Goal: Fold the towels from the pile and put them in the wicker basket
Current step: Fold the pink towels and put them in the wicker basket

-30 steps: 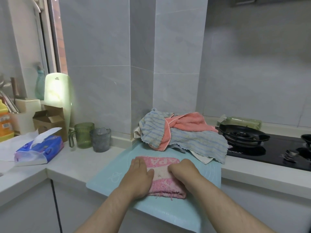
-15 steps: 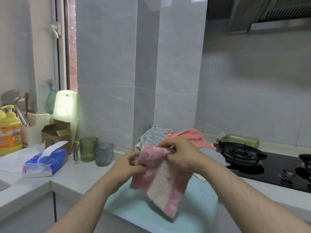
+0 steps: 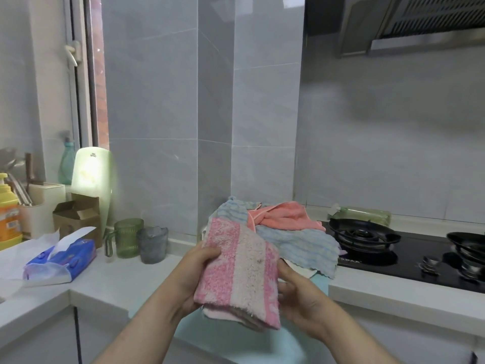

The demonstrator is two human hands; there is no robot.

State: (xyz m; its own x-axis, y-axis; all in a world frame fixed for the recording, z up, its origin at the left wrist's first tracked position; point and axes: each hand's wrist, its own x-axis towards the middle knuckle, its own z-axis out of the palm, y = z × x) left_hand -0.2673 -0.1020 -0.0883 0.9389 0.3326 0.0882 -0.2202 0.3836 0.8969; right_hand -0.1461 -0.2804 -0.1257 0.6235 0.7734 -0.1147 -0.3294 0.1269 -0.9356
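The left hand (image 3: 193, 277) grips the left edge of a folded pink-and-white towel (image 3: 238, 271), thumb over its face; the right hand (image 3: 301, 295) clasps the right edge. The towel, its long axis roughly upright between them, is held above the bench (image 3: 126, 279), just in front of the pile (image 3: 296, 240) of crumpled towels. The wicker basket is out of view, so the direction of the carry cannot be told.

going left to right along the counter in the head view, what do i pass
orange soap bottle → blue tissue pack → green cup → grey cup → pink towel → gas burner
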